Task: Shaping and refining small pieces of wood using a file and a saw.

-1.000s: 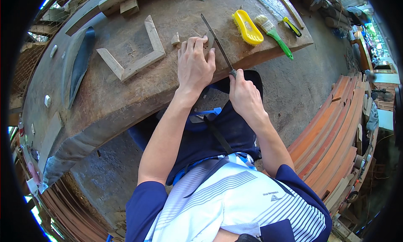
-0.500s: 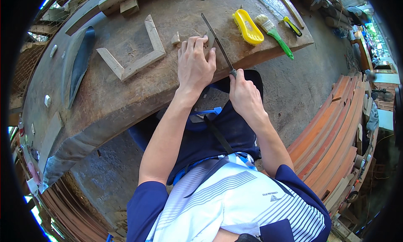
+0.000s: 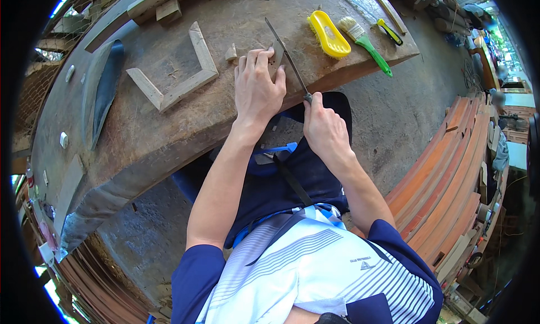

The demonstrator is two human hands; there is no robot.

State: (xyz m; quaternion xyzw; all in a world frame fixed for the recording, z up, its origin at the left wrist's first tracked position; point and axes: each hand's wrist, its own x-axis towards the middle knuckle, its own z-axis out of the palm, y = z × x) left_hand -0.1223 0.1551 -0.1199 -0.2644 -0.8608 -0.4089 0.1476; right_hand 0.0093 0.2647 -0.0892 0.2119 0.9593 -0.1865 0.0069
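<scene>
My left hand (image 3: 257,88) grips a small flat piece (image 3: 277,57) on the worn workbench (image 3: 101,166) near its front edge, fingers curled over it. Just right of that piece, a long, narrow dark blade (image 3: 287,57) slants away from me. My right hand (image 3: 325,127) is closed on the blade's dark handle (image 3: 307,97); whether it is a saw or a file I cannot tell. A small wooden offcut (image 3: 230,53) sits beside my left fingertips, and an open three-sided frame of mitred wood strips (image 3: 188,86) lies to the left.
Right on the bench are a yellow brush (image 3: 326,34), a green-handled paintbrush (image 3: 371,51) and a yellow-handled tool (image 3: 389,32). A curved dark sheet (image 3: 104,93) and wood blocks (image 3: 167,12) lie left and behind. Reddish planks (image 3: 433,172) are stacked at right.
The bench and what lies on it appear shifted slightly leftward in the picture. Both hands and the blade keep almost the same places relative to the bench.
</scene>
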